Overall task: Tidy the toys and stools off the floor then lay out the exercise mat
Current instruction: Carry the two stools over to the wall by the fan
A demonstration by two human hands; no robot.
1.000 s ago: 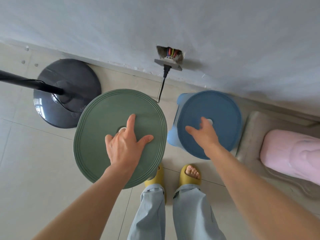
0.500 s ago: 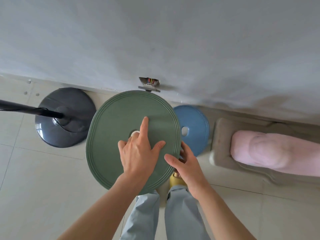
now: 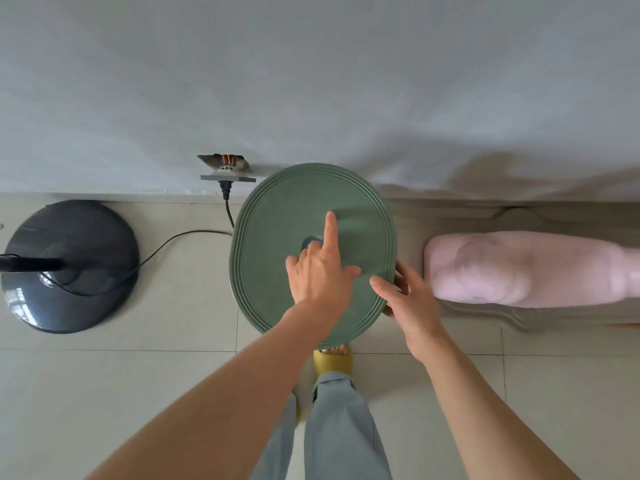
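A green oval stool is held by the wall, seat facing me. Blue shows through its centre hole; the blue stool is otherwise hidden beneath it. My left hand lies on the seat with a finger hooked into the hole and the index finger stretched straight. My right hand grips the stool's right rim, thumb on top and fingers underneath.
A dark round fan base stands on the floor at left, its cord running to a broken wall socket. A pink plush lies on a grey pad at right. My yellow slipper is below the stool.
The green stool moved right and now covers the blue stool. My right hand left the blue seat and took hold of the green stool's right rim.
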